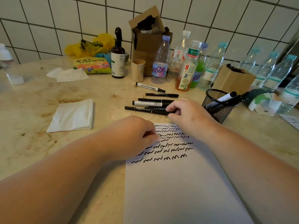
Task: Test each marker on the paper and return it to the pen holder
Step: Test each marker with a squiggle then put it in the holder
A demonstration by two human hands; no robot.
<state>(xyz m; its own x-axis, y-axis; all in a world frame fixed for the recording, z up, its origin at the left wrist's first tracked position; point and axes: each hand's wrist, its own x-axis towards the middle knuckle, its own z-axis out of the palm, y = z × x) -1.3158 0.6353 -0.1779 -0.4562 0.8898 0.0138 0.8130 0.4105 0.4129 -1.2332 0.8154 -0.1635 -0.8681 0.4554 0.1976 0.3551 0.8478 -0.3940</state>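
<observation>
A sheet of white paper (178,183) is lying nearest on the marble bench (32,110), its near part blank and its far part covered in rows of black squiggles (166,146). The left hand (134,135) is resting on the paper's far left corner, fingers curled under and pressing down, holding nothing. Just beyond the paper's far edge, the right hand (186,113) is reaching over a black marker (145,109), its fingertips pinching the marker's right end. That marker is lying nearest in a loose row of markers (152,97), some black-bodied and some white-bodied, all lying flat and roughly parallel. To the right, a black mesh pen holder (216,105) is standing close beside the right hand, already holding several markers leaning rightward. To the left, a folded white tissue (72,115) is lying well apart, with open bench around it. Farther back, plastic bottles (186,62), a brown pump bottle (118,57) and a cardboard box (148,39) are crowding the tiled wall (48,21).
</observation>
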